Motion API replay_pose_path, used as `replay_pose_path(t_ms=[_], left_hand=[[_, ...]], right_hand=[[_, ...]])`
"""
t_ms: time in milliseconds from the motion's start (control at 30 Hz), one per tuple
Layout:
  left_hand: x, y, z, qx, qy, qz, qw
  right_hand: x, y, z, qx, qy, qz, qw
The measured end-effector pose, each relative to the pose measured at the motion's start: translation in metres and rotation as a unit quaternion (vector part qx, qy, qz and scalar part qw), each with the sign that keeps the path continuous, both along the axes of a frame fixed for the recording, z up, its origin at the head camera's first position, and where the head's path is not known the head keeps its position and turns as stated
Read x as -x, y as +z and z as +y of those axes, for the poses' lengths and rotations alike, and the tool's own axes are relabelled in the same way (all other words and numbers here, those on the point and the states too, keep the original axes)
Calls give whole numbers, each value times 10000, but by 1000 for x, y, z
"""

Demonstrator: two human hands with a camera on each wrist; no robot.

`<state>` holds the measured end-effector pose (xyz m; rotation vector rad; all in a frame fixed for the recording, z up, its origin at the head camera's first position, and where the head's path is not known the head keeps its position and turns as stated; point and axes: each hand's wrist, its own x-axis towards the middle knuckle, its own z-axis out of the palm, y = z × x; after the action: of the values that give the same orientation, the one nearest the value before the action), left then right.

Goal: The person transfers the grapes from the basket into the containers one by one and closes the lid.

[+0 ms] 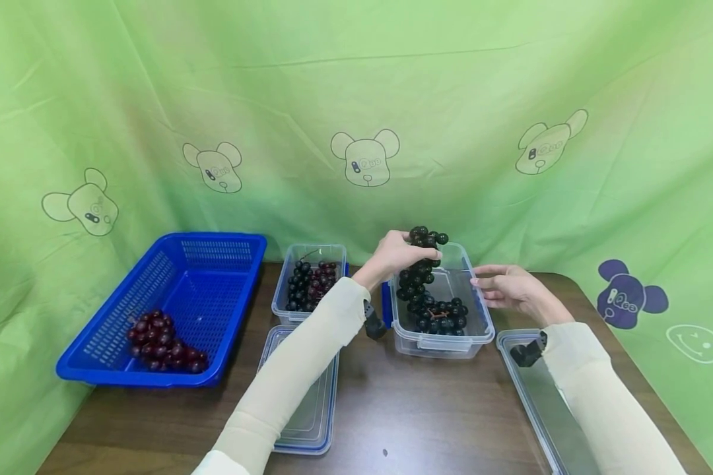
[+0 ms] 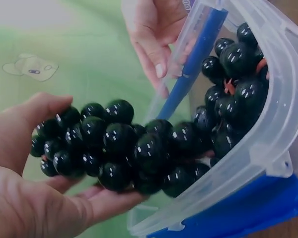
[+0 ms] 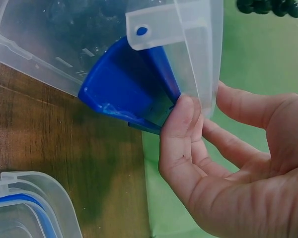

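My left hand (image 1: 397, 252) grips a bunch of black grapes (image 1: 414, 280) over the left side of a clear plastic container (image 1: 430, 346). In the left wrist view, the thumb lies above the bunch and the fingers beneath it, and its lower end reaches past the container's rim. More black grapes (image 1: 448, 318) with a reddish stem lie inside the container. At the container's right side, my right hand (image 1: 513, 289) holds the wall by its rim. The right wrist view shows the fingers against a blue flap (image 3: 124, 89) there and the thumb on the other side.
To the left, a blue basket (image 1: 220, 330) holds a bunch of dark red grapes (image 1: 160, 343). A second clear container (image 1: 280, 290) holds black and red grapes (image 1: 311, 285). One lid (image 1: 309, 415) lies before it; another lid (image 1: 525, 382) lies under the right forearm. A green curtain (image 1: 297, 198) hangs behind.
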<state>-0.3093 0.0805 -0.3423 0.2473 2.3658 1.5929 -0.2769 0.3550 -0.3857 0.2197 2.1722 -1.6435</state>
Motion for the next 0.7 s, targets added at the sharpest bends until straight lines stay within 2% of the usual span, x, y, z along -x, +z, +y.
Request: replay_pose_path(t_ms=[200, 400, 633, 700], left_hand=[[-2, -6, 14, 398, 444, -48, 9982], [-4, -15, 35, 440, 758, -175, 9960], [-6, -23, 46, 726, 1100, 74, 9913], [0, -28, 48, 794, 1124, 79, 9905]], right_hand=[[0, 0, 0, 52, -11, 3, 10000], [-1, -2, 2, 56, -16, -9, 10000], [-1, -1, 1, -20, 13, -4, 10000], [-1, -2, 2, -16, 24, -15, 10000]])
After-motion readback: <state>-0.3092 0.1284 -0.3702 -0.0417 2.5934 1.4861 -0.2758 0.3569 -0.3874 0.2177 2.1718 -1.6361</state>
